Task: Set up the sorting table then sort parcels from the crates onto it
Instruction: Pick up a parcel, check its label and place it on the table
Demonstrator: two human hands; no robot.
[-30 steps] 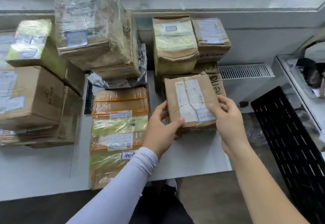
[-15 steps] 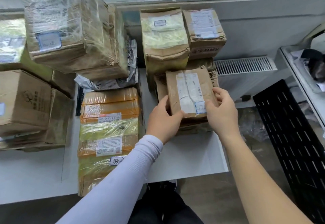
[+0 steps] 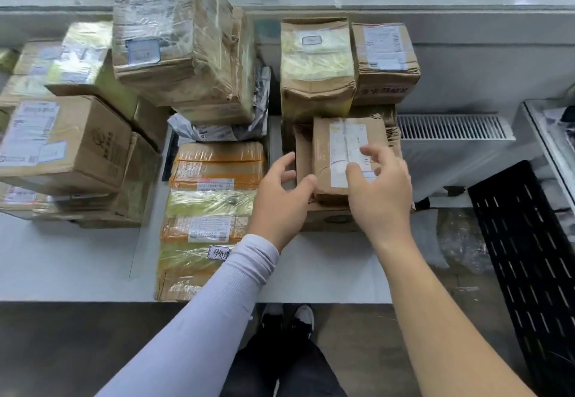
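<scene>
The brown parcel [image 3: 340,150] lies flat on top of a low stack at the right end of the white table [image 3: 71,266], label up, directly in front of two taller parcels standing at the back. The left hand [image 3: 281,203] sits just beside the parcel's left edge with thumb and fingers spread and relaxed; whether the thumb tip touches the cardboard cannot be told. The right hand [image 3: 381,191] hovers over the parcel's near right corner, fingers loosely curved and parted, gripping nothing. Neither hand has hold of the parcel. Judgement: the parcel appears placed and free of both hands. Risks noted: the parcel overhangs the box [image 3: 329,217] beneath it unevenly, and that stack stands near the table's right edge, so a brush from a hand pulling away could slide it toward the floor. To the left, a large film-wrapped carton [image 3: 174,32] rests tilted on a soft grey mailer [image 3: 217,130] and smaller boxes; added weight or a knock to the table could tip it forward onto the orange and yellow parcels [image 3: 214,203] in the middle row. That row already runs past the table's near edge, so its front parcel could drop if nudged by a sleeve [image 3: 199,312]. A black slotted crate [image 3: 525,250] stands on the floor at right, well apart from both hands.
</scene>
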